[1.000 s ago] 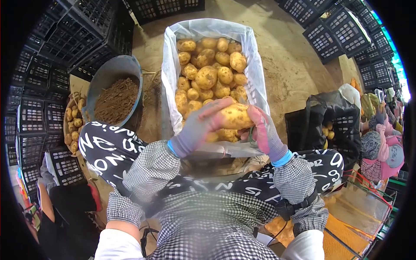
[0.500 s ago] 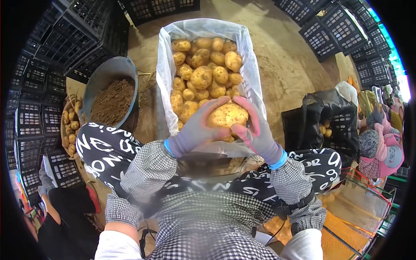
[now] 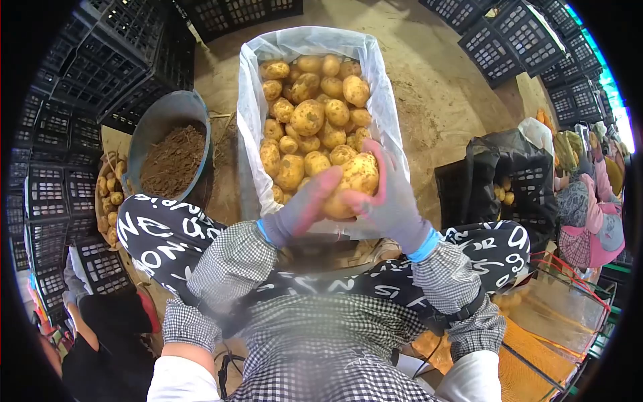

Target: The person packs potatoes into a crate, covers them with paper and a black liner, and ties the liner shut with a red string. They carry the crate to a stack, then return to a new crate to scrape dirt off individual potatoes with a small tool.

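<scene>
A large yellow potato (image 3: 360,173) with bits of soil on its skin is held over the near end of a lined crate. My right hand (image 3: 392,197), in a grey and pink glove, wraps its right side, fingers over the far edge and thumb across the front. From the left, my left hand (image 3: 301,206), gloved the same way and blurred at the fingers, closes against the potato. Below the hands, the crate's white plastic liner (image 3: 251,120) surrounds many loose potatoes (image 3: 307,118) of mixed sizes. Part of another potato (image 3: 337,207) shows between my hands.
A blue-grey tub (image 3: 143,144) of brown soil stands left of the crate, beside a basket of potatoes (image 3: 112,199). Black crates (image 3: 110,60) are stacked at the left. On the right are a black-lined crate (image 3: 462,191) holding potatoes and a person in pink (image 3: 593,224).
The potato has turned to a more upright angle and shifted slightly left between my hands. My left fingers have slid from its top down to its left side.
</scene>
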A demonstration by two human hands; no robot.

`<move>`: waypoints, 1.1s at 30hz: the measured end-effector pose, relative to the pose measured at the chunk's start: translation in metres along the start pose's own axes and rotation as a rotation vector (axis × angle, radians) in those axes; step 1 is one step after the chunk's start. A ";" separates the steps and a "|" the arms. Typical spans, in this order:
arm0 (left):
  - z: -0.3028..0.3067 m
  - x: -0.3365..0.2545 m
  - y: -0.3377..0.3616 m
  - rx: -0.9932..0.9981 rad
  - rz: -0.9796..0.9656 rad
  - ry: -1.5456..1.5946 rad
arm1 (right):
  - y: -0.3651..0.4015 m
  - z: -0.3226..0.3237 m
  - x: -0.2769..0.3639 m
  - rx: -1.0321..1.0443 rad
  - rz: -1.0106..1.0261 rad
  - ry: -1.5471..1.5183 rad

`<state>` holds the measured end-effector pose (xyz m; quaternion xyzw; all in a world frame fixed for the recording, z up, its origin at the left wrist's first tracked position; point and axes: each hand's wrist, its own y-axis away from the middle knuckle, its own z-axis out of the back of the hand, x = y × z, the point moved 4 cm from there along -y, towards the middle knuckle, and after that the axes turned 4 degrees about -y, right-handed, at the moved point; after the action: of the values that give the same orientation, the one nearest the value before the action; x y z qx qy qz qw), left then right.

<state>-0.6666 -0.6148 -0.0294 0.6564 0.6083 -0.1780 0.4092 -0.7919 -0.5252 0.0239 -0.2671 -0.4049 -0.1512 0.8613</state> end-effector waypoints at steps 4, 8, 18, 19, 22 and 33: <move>-0.009 0.000 0.002 -0.070 0.032 0.048 | 0.004 0.000 -0.013 0.021 -0.192 -0.169; -0.013 -0.010 -0.001 -0.113 -0.077 0.229 | -0.006 0.023 -0.023 0.018 -0.309 -0.183; -0.001 -0.015 0.003 -0.189 -0.293 -0.227 | -0.001 0.001 -0.014 0.368 -0.372 -0.448; -0.005 -0.020 0.006 -0.178 -0.305 -0.212 | 0.000 -0.001 -0.018 0.386 -0.415 -0.544; -0.002 -0.019 0.004 -0.275 -0.442 -0.531 | 0.006 -0.002 -0.032 0.389 -0.551 -0.793; -0.010 -0.039 0.009 -0.458 -0.554 -1.054 | 0.009 -0.006 -0.016 0.436 -0.491 -0.740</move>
<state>-0.6681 -0.6321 0.0080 0.1950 0.4951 -0.4415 0.7224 -0.7938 -0.5203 0.0055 -0.0132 -0.7569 -0.1564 0.6344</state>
